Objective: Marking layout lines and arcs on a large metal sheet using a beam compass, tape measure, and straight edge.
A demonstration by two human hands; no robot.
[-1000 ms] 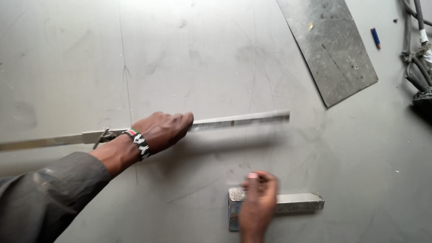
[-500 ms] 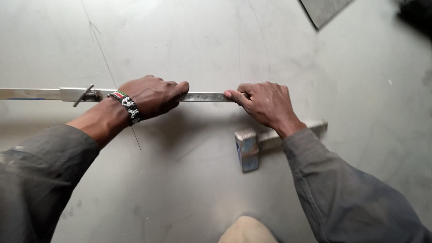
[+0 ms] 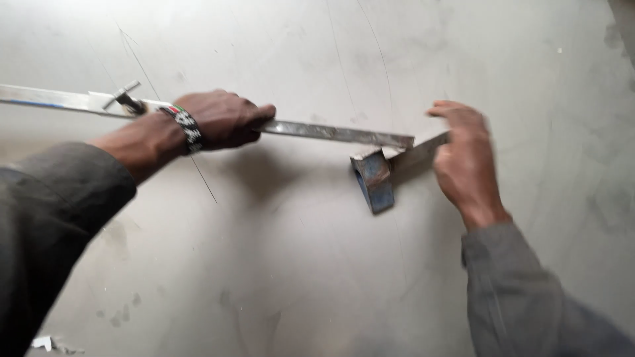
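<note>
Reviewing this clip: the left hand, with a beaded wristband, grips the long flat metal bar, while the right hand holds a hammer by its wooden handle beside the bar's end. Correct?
Not quite. In the head view the right hand holds a metal square with a blue block end, not a hammer. The rest stands: the left hand, with the beaded wristband, grips the long flat metal bar, and the square sits at its end.

Pale grey metal sheet surface (image 3: pixel 317 277) fills view; fine scratch lines, dull smudges, soft diffuse light.
</note>
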